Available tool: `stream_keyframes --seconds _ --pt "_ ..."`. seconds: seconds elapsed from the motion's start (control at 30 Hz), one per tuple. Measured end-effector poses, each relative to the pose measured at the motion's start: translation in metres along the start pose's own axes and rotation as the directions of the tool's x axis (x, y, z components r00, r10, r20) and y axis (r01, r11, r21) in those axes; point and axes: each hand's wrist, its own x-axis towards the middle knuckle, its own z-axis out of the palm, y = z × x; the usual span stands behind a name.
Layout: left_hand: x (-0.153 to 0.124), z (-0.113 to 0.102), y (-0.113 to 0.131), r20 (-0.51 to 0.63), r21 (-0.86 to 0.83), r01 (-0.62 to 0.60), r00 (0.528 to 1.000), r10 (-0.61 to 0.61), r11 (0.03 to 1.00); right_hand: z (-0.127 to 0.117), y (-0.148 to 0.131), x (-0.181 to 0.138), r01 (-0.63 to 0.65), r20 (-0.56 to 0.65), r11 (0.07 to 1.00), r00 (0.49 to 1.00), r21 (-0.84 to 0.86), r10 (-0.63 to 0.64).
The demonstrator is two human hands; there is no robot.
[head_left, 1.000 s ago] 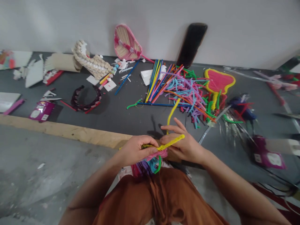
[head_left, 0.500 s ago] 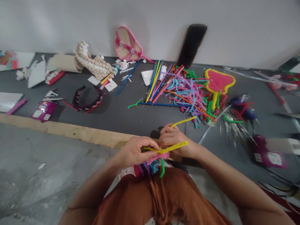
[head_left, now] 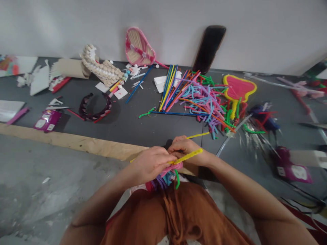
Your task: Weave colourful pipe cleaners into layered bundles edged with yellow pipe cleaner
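Beyond hands (head_left: 189,147), yellow strand (head_left: 198,135) (now flatter)

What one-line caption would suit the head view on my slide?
Left hand and right hand, close together at a fuzzy yellow strand, before a dark table bearing a multicoloured heap of strands.

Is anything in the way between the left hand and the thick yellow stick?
Nothing that I can see. The left hand is touching the yellow stick at its near end, by the pink part. The right hand is just behind the stick, not between them.
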Motion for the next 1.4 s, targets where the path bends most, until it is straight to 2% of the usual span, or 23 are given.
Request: stream_keyframes --seconds 0.13,0.2,0.27,0.3,0.33,0.37,0.43,0.47,0.53,0.63,0.83,0.97,1.07,1.2,1.4 --pt "0.000 -0.012 -0.006 -0.059 -0.011 0.044 0.997 -0.045 0.999 -0.004 0.003 -0.003 -0.062 -0.232 0.998 0.971 0.003 0.061" --pt "-0.001 -0.021 -0.014 -0.148 -0.072 0.137 0.978 -0.146 0.988 -0.010 0.001 -0.007 -0.150 -0.374 0.986 0.913 0.066 0.164" --pt "-0.001 -0.030 -0.022 -0.225 -0.187 0.255 0.929 -0.294 0.949 -0.017 -0.005 -0.011 -0.205 -0.531 0.975 0.819 0.083 0.217" --pt "0.000 -0.034 -0.026 -0.240 -0.264 0.295 0.902 -0.359 0.918 -0.019 -0.009 -0.011 -0.206 -0.594 0.978 0.782 0.041 0.190" --pt "0.001 -0.037 -0.029 -0.226 -0.336 0.320 0.886 -0.406 0.886 -0.021 -0.013 -0.010 -0.191 -0.623 0.981 0.771 -0.029 0.132" --pt "0.003 -0.040 -0.032 -0.201 -0.398 0.331 0.878 -0.433 0.856 -0.021 -0.018 -0.008 -0.162 -0.611 0.981 0.789 -0.107 0.064" --pt "0.008 -0.044 -0.035 -0.151 -0.486 0.323 0.884 -0.442 0.812 -0.017 -0.025 -0.001 -0.087 -0.489 0.977 0.872 -0.193 -0.018" --pt "0.011 -0.045 -0.036 -0.136 -0.517 0.312 0.889 -0.436 0.797 -0.014 -0.027 0.004 -0.060 -0.419 0.982 0.908 -0.181 -0.022" --pt "0.017 -0.045 -0.039 -0.128 -0.558 0.294 0.893 -0.431 0.776 -0.006 -0.027 0.014 -0.068 -0.351 0.994 0.936 -0.085 0.034" --pt "0.024 -0.044 -0.046 -0.123 -0.563 0.287 0.898 -0.423 0.774 0.003 -0.020 0.023 -0.129 -0.379 0.991 0.916 0.030 0.131" --pt "0.030 -0.042 -0.054 -0.074 -0.615 0.274 0.914 -0.400 0.740 0.002 -0.020 0.022 -0.168 -0.521 0.986 0.843 -0.014 0.136" --pt "0.030 -0.042 -0.052 -0.079 -0.593 0.272 0.917 -0.392 0.758 0.002 -0.033 0.019 -0.253 -0.412 0.958 0.894 -0.132 0.179" --pt "0.027 -0.042 -0.051 -0.099 -0.595 0.262 0.914 -0.393 0.760 0.001 -0.035 0.015 -0.300 -0.389 0.940 0.895 -0.165 0.217" --pt "0.021 -0.042 -0.047 -0.134 -0.636 0.245 0.899 -0.418 0.732 -0.001 -0.030 0.006 -0.312 -0.374 0.947 0.889 -0.073 0.264" --pt "0.021 -0.043 -0.027 -0.253 -0.599 0.193 0.875 -0.413 0.777 -0.004 -0.034 -0.002 -0.231 -0.400 0.959 0.873 0.166 0.280"
